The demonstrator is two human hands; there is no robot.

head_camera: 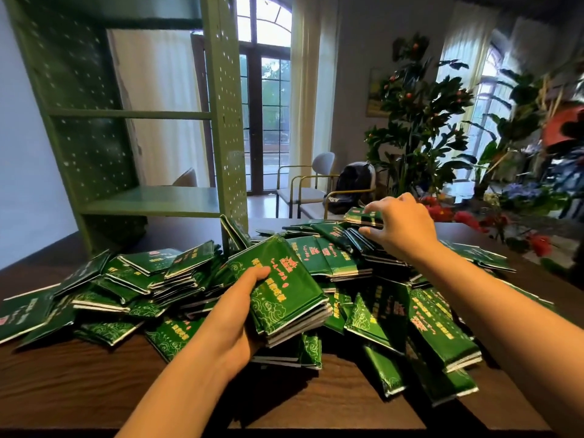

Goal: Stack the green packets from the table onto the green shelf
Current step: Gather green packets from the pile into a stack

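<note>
Several green packets with pink and white print lie heaped across the dark wooden table. My left hand grips a stack of green packets from its left side, thumb on top, just above the heap. Farther back, my right hand pinches a small stack of packets lifted slightly over the pile. The green shelf stands at the table's back left; the boards I can see hold nothing.
The shelf's perforated side post rises just behind the pile. Chairs and a dark bag sit beyond the table. Leafy plants and red flowers crowd the right side.
</note>
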